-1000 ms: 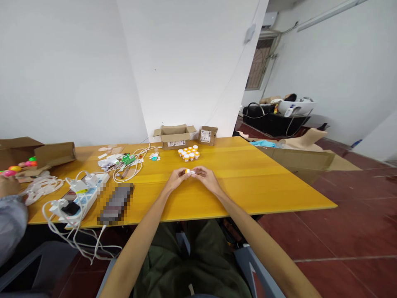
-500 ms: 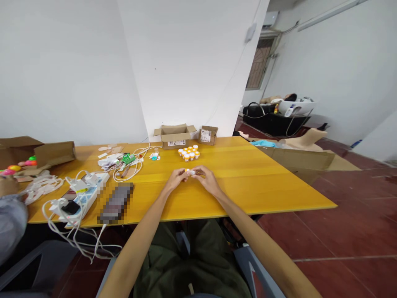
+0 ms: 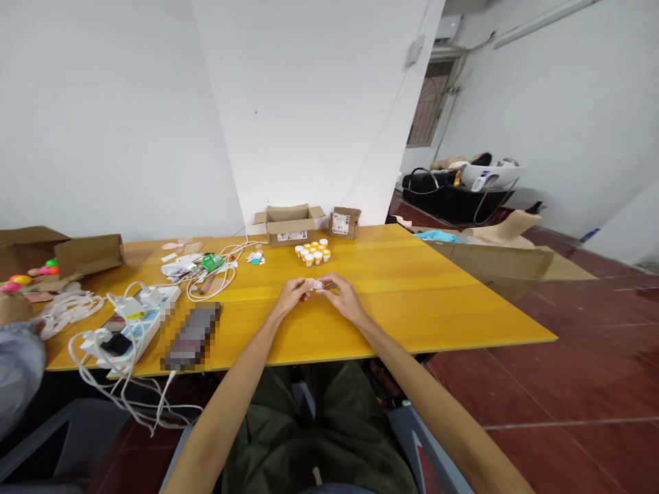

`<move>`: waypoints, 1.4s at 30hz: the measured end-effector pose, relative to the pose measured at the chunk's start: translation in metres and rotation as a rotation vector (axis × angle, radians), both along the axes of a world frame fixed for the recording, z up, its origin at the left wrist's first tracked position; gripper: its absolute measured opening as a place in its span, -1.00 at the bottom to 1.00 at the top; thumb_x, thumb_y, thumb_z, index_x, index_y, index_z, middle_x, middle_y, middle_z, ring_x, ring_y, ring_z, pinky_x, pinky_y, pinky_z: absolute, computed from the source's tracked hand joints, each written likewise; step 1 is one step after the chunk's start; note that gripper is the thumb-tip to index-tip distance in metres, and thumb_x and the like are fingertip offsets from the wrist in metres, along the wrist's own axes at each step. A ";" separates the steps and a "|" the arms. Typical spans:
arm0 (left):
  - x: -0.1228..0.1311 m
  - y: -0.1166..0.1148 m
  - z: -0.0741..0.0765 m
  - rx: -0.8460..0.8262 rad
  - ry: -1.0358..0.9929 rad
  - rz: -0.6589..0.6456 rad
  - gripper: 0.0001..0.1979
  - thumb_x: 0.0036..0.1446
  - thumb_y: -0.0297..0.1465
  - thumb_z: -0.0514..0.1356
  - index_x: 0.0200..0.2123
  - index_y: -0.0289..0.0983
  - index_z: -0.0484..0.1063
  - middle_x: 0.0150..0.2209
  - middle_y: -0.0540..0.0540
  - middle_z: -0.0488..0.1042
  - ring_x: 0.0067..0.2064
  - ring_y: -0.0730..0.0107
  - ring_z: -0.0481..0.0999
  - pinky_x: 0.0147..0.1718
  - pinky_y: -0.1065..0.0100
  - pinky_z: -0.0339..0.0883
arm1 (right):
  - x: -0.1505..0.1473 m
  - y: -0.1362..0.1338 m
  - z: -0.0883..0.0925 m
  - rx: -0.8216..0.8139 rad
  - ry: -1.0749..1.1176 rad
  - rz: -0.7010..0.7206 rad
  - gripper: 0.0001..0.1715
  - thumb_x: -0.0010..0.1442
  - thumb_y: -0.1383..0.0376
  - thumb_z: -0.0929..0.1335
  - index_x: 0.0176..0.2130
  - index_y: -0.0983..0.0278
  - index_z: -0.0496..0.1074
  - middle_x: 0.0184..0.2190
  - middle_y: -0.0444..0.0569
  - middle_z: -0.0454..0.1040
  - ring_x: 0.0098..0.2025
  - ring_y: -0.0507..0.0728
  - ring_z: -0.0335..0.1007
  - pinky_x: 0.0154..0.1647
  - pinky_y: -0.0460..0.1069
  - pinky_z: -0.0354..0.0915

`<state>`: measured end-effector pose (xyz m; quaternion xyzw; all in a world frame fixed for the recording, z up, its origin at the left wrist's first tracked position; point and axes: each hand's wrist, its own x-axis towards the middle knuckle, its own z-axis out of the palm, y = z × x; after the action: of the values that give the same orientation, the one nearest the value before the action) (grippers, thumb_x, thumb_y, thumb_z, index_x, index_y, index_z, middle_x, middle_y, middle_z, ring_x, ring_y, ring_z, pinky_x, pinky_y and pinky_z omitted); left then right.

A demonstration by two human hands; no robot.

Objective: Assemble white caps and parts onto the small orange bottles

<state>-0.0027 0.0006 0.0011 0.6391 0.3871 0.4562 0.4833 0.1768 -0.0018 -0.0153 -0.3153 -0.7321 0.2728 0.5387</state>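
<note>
Over the middle of the yellow table (image 3: 427,302), my left hand (image 3: 292,296) and my right hand (image 3: 344,298) meet, fingertips pinched together. Between them is a small white bottle (image 3: 316,284) with an orange cap, lying sideways; both hands grip it. A cluster of several similar white bottles with orange caps (image 3: 314,253) stands on the table just beyond my hands.
Two open cardboard boxes (image 3: 289,224) sit at the table's far edge. At left lie a white power strip with cables (image 3: 134,322), a blurred dark object (image 3: 191,336) and small parts. Another person's grey sleeve (image 3: 18,367) shows at far left. Red floor tiles lie to the right.
The hands have stayed in the same spot; the fingers shifted slightly on the small bottle, whose orange cap shows less now.
</note>
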 end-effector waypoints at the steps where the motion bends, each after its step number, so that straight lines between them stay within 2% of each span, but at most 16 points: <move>1: 0.000 0.000 0.000 -0.003 0.000 0.001 -0.50 -0.08 0.10 0.32 -0.52 -0.26 0.45 -0.60 0.02 0.41 -0.56 0.44 0.36 -0.50 0.37 0.26 | 0.000 0.000 0.000 -0.021 0.005 -0.003 -0.86 0.13 0.18 0.43 -0.28 0.18 0.51 -0.29 -0.05 0.57 -0.24 0.17 0.51 -0.11 0.09 0.46; 7: -0.001 0.000 -0.001 -0.005 -0.019 -0.012 -0.53 -0.10 0.05 0.36 -0.45 -0.28 0.50 -0.55 0.01 0.44 -0.54 0.47 0.37 -0.47 0.39 0.29 | -0.001 0.002 -0.002 -0.122 0.042 -0.001 -0.79 0.07 0.16 0.46 -0.28 0.20 0.52 -0.32 -0.05 0.61 -0.27 0.17 0.54 -0.13 0.09 0.47; 14: 0.000 -0.002 0.000 0.003 -0.024 -0.030 -0.51 -0.06 0.00 0.37 -0.23 -0.26 0.50 -0.51 0.02 0.46 -0.48 0.45 0.43 -0.46 0.41 0.29 | -0.001 0.001 0.000 -0.162 0.061 0.019 -0.73 0.11 0.07 0.43 -0.30 0.21 0.51 -0.34 -0.04 0.61 -0.29 0.16 0.54 -0.19 0.05 0.47; 23: 0.000 0.001 -0.003 0.011 -0.038 -0.054 -0.54 -0.05 0.00 0.36 -0.33 -0.28 0.47 -0.51 0.02 0.48 -0.53 0.49 0.40 -0.47 0.40 0.29 | 0.000 0.001 0.000 -0.124 0.049 0.009 -0.75 0.09 0.10 0.45 -0.29 0.21 0.48 -0.33 -0.05 0.59 -0.28 0.16 0.53 -0.16 0.06 0.45; 31: 0.000 0.003 -0.004 -0.025 0.009 -0.049 -0.57 0.05 0.00 0.29 -0.41 -0.29 0.46 -0.59 0.02 0.45 -0.56 0.49 0.42 -0.52 0.43 0.25 | 0.000 0.000 -0.003 0.066 -0.009 -0.022 -0.91 0.17 0.22 0.41 -0.29 0.18 0.48 -0.32 -0.05 0.53 -0.27 0.16 0.47 -0.16 0.06 0.43; 35: 0.000 0.001 -0.003 -0.029 0.025 -0.040 -0.54 0.09 0.02 0.25 -0.46 -0.29 0.44 -0.62 0.03 0.42 -0.59 0.51 0.39 -0.56 0.44 0.23 | -0.001 -0.001 -0.003 0.128 -0.034 -0.037 -0.93 0.20 0.23 0.38 -0.29 0.16 0.49 -0.29 -0.04 0.53 -0.23 0.17 0.46 -0.14 0.07 0.43; 42: 0.000 0.000 -0.002 0.005 -0.008 -0.048 -0.55 0.03 0.03 0.30 -0.41 -0.29 0.45 -0.59 0.05 0.41 -0.55 0.50 0.40 -0.51 0.43 0.27 | -0.001 -0.002 -0.002 0.051 -0.024 -0.052 -0.86 0.14 0.17 0.43 -0.30 0.18 0.50 -0.34 -0.04 0.56 -0.29 0.18 0.49 -0.17 0.07 0.44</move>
<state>-0.0024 0.0009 -0.0004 0.6474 0.3687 0.4481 0.4942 0.1757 -0.0039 -0.0169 -0.3237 -0.7369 0.2360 0.5445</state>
